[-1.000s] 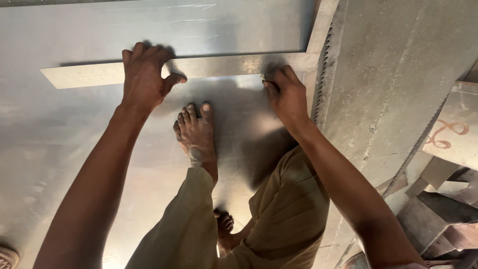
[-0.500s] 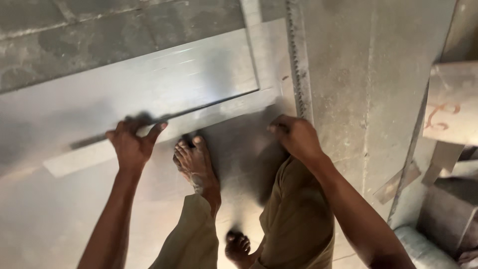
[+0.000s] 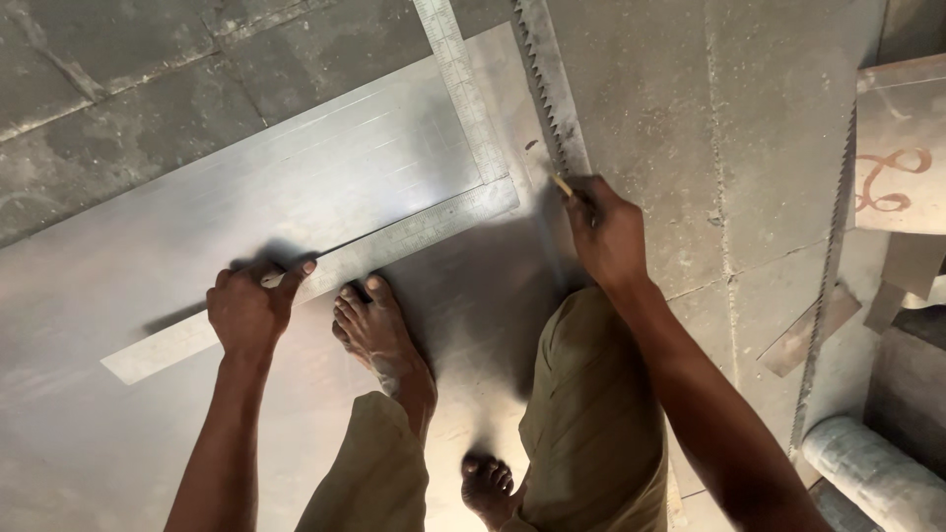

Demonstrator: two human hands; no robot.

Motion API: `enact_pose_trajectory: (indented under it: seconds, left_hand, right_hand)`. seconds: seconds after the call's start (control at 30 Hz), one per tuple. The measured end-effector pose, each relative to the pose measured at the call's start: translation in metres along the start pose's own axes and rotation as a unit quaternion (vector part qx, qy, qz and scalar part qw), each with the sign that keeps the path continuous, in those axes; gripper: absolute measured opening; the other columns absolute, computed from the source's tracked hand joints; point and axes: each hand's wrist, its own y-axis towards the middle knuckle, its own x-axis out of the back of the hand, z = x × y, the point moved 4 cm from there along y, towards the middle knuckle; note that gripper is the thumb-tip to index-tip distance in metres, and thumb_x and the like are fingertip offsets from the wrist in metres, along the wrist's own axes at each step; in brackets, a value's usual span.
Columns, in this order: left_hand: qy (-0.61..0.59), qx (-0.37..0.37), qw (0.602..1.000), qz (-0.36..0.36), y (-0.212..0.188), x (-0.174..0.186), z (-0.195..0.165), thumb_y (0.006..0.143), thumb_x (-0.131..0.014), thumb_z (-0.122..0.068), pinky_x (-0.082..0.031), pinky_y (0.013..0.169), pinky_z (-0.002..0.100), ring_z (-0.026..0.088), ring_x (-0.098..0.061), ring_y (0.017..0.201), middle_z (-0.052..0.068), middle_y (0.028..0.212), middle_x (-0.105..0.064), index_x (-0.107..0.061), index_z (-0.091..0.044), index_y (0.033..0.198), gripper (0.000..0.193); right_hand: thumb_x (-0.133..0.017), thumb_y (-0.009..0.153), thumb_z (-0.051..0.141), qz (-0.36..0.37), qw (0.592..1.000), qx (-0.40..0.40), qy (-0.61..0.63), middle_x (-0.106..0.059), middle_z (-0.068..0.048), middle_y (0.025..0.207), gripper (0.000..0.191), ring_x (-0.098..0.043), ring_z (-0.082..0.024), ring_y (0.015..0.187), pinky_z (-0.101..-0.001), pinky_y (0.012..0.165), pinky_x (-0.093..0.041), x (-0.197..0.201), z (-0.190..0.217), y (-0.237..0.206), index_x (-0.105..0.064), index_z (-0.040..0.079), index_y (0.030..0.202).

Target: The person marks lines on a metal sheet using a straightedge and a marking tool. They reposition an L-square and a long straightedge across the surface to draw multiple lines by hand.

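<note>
Metal sheet (image 3: 296, 197) lies flat on the concrete floor (image 3: 690, 118), person crouched on it, bare left foot (image 3: 379, 340) planted just below the ruler. Steel L-square (image 3: 434, 222) sits on the sheet: long arm running left under the hand, short arm going up toward the sheet's top edge, corner near the sheet's right side. Saw blade (image 3: 552, 99) lies along the sheet's right edge, teeth visible; a second toothed strip (image 3: 828, 266) lies further right, well apart. Grey pipe (image 3: 872, 473) at bottom right.

Left hand (image 3: 251, 305) pressed flat on the long arm, fingers curled over its far edge, pinning it. Right hand (image 3: 606, 232) closed in a pinch on a thin pencil-like marker (image 3: 564, 185), tip at the sheet's right edge just beside the saw blade.

To do this well, judging by the setup: keep weight on the left hand so the square can't slide, keep the marker tip tight to the reference edge.

Versus half a second ago: camera has tilted, more floor shows at the top; left hand has the same hold on the square, right hand has the marker tip more clearly exposed.
</note>
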Motion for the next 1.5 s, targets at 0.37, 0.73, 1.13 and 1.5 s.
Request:
enact_pose_trajectory:
  seconds: [0.37,0.73,1.13,1.5]
  left_hand:
    - [0.011,0.005,1.0,0.027,0.007,-0.004,0.005,0.087,-0.072,-0.07,-0.056,0.077,0.047,0.034,-0.069,0.087,0.015,0.084,-0.076,-0.082,-0.006,0.089,0.065]
    - [0.017,-0.001,1.0,0.019,0.009,-0.002,0.002,0.086,-0.072,-0.072,-0.056,0.079,0.047,0.034,-0.07,0.089,0.015,0.087,-0.077,-0.082,-0.008,0.088,0.065]
    - [-0.014,0.014,1.0,0.017,-0.001,0.0,0.022,0.083,-0.076,-0.071,-0.056,0.071,0.047,0.036,-0.069,0.082,0.019,0.086,-0.074,-0.082,-0.008,0.09,0.063]
    - [-0.029,-0.008,0.999,-0.015,-0.012,0.001,0.044,0.086,-0.078,-0.069,-0.056,0.073,0.048,0.037,-0.069,0.081,0.017,0.086,-0.076,-0.081,-0.006,0.089,0.063]
  right_hand:
    - [-0.054,0.105,0.01,0.081,0.979,0.093,-0.16,-0.067,-0.017,0.067,0.04,-0.065,-0.036,0.053,-0.0471,0.051,-0.049,-0.051,0.016,0.097,-0.043,0.007,0.143]
    - [-0.05,0.102,0.005,0.127,0.962,0.133,-0.2,-0.067,-0.014,0.071,0.049,-0.066,-0.03,0.06,-0.0442,0.057,-0.052,-0.066,0.032,0.11,-0.053,0.016,0.15]
    - [-0.057,0.103,0.011,0.068,0.996,0.019,-0.059,-0.076,-0.012,0.088,0.041,-0.073,-0.028,0.072,-0.0391,0.066,-0.057,-0.019,0.003,-0.008,-0.054,0.014,0.144]
    - [-0.053,0.106,0.006,0.055,0.998,0.013,0.007,-0.077,-0.008,0.09,0.021,-0.073,-0.02,0.071,-0.0318,0.063,-0.056,-0.058,0.004,-0.004,-0.054,0.002,0.126]
